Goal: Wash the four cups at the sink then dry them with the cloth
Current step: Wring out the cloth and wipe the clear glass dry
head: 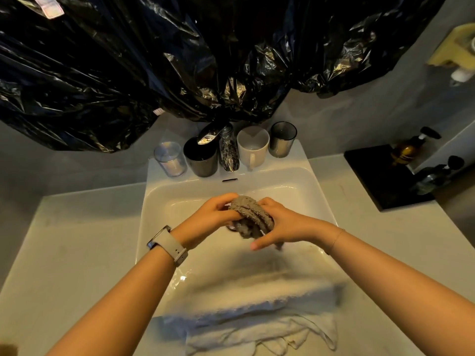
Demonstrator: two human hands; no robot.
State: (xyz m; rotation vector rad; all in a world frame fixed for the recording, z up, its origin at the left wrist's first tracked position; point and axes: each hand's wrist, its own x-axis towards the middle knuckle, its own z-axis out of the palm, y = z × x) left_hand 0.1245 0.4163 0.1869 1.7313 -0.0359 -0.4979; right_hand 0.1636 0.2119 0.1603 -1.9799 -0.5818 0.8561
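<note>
Fingers of both hands (pixel 214 214) (pixel 279 227) clutch bunched grey cloth (pixel 248 214) above sink (pixel 159 201)

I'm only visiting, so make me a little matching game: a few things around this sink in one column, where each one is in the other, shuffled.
Things:
1. white mug
2. clear cup
3. grey cloth
4. white towel

Places:
A. held in both hands over the basin
B. draped over the sink's near edge
C. just right of the tap
D. far left of the row behind the basin

Pairs: 1-C, 2-D, 3-A, 4-B
</note>
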